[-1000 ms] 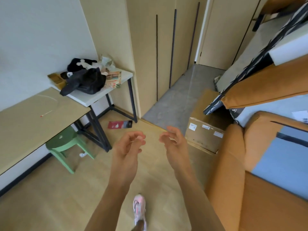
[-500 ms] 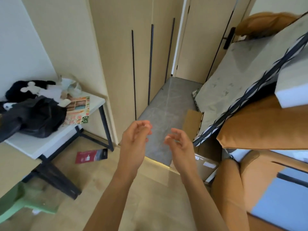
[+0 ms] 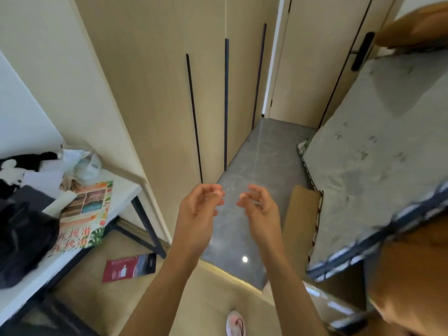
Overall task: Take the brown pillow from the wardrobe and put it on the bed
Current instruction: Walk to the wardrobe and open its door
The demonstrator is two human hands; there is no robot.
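Head view showed both hands raised in front of the person, empty, close together but not touching. The left hand had its fingers curled loosely, the grip apart and holding nothing; the right hand was the same, fingers half bent and open. Ahead stood the wardrobe, its doors all closed, with long dark handles running down them. The brown pillow could not be seen; I judged it was behind those closed doors, but which door I could not tell. The bed, with an orange frame, was at the right edge, and a grey mattress leaned over it.

The step in hand seemed to be reaching for a door. To do it well, one hand should take the nearest handle along its edge and pull straight, while the other stays free for the pillow. A white worktop with a black bag stood close at the left, and a red packet lay on the floor, so the person should step with care.
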